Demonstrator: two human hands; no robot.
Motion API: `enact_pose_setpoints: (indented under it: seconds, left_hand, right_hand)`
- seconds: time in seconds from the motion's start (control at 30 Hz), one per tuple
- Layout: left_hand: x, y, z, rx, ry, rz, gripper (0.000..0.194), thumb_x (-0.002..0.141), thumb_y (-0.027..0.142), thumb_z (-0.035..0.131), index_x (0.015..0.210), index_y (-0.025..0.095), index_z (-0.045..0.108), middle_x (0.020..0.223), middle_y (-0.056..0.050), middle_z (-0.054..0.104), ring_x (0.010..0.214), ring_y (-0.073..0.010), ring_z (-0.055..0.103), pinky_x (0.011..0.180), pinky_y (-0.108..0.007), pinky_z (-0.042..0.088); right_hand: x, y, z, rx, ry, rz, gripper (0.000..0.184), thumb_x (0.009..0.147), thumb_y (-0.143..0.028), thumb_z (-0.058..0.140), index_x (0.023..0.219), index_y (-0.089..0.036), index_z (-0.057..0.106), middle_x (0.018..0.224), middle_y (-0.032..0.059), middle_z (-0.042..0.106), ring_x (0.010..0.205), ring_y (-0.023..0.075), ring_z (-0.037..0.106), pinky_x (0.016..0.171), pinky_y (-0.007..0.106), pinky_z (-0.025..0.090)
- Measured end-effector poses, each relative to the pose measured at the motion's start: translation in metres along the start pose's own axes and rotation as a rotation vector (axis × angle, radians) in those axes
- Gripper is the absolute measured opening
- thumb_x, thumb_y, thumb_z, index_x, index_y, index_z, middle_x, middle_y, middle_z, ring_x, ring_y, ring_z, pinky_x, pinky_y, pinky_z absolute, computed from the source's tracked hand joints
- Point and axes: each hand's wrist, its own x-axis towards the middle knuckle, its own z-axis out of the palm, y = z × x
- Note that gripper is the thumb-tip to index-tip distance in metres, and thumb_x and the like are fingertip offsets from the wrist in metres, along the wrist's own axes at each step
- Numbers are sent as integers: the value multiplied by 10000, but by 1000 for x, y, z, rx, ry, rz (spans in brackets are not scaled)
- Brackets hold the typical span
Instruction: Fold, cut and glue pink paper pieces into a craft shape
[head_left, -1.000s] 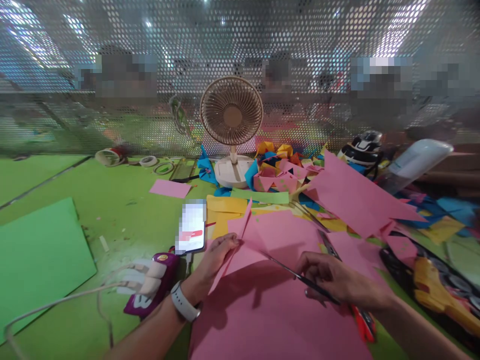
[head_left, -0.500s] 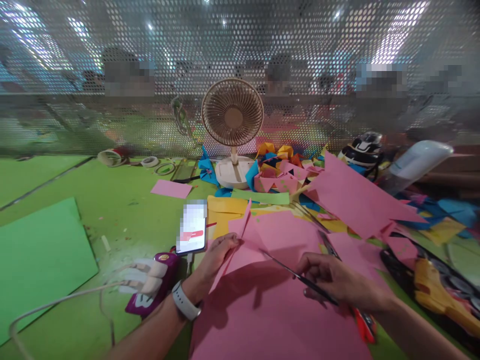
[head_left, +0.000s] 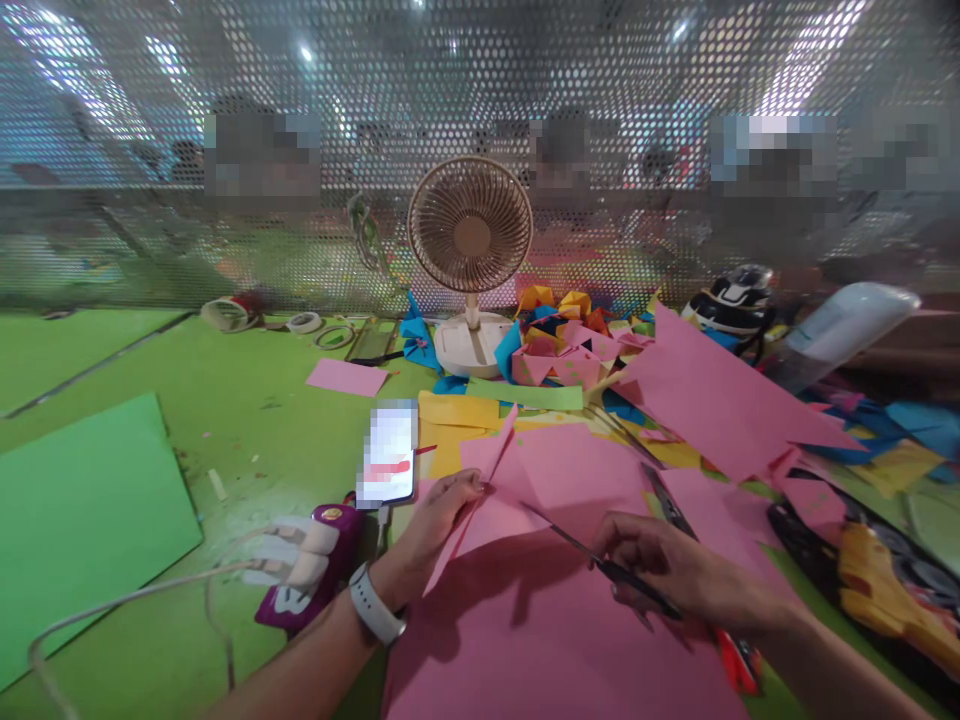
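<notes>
My left hand [head_left: 450, 505], with a white watch [head_left: 375, 604] on its wrist, pinches a folded piece of pink paper [head_left: 504, 532] at its crease. One narrow flap of that paper stands up at an angle. My right hand [head_left: 649, 560] is closed round black-handled scissors [head_left: 634, 582]. Their thin blades point left, the tips at the right part of the held paper. Whether the blades are apart is hard to make out. Below both hands lies a large pink sheet [head_left: 570, 660], with shadows of the hands on it.
A lit phone [head_left: 390, 455] and a purple power strip [head_left: 319, 570] with white plugs lie left. Behind stands a fan [head_left: 471, 235] beside crumpled paper scraps [head_left: 562, 340]. A green sheet [head_left: 82, 530] lies far left. On the right are a black tray [head_left: 795, 520] and a yellow tool [head_left: 874, 580].
The view has shifted slightly, so everything sits a little further right. Both hands keep their hold, and the scissors stay at the paper with barely any movement.
</notes>
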Motion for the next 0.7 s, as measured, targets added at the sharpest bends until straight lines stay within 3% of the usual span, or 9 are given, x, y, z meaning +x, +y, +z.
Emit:
enact_pose_setpoints:
  seconds: [0.23,0.5,0.7]
  left_hand:
    - [0,2,3,-71,-91,10,177,670,301,568,583,184,467,619,31,453,621,-130,423,639,-231,373]
    - [1,0,4,-136,-73,2,130,662,276,578,608,174,519,659,8,496,675,-144,455,675,-235,385]
    - [5,-6,1,-75,-178,-9,216,695,278,552,584,187,391,589,43,388,576,-110,375,593,-217,354]
  right_hand:
    - [0,-2,2,50,-17,-13,289,710,-355,683,798,-163,487,578,-71,474,473,32,406,445,154,327]
    - [-2,-3,3,-3,14,22,251,714,-298,673,795,-159,481,564,-76,478,473,27,413,444,145,326]
    - [-1,-7,7,-9,19,62,277,682,-326,687,774,-170,477,556,-71,502,435,25,408,389,135,312]
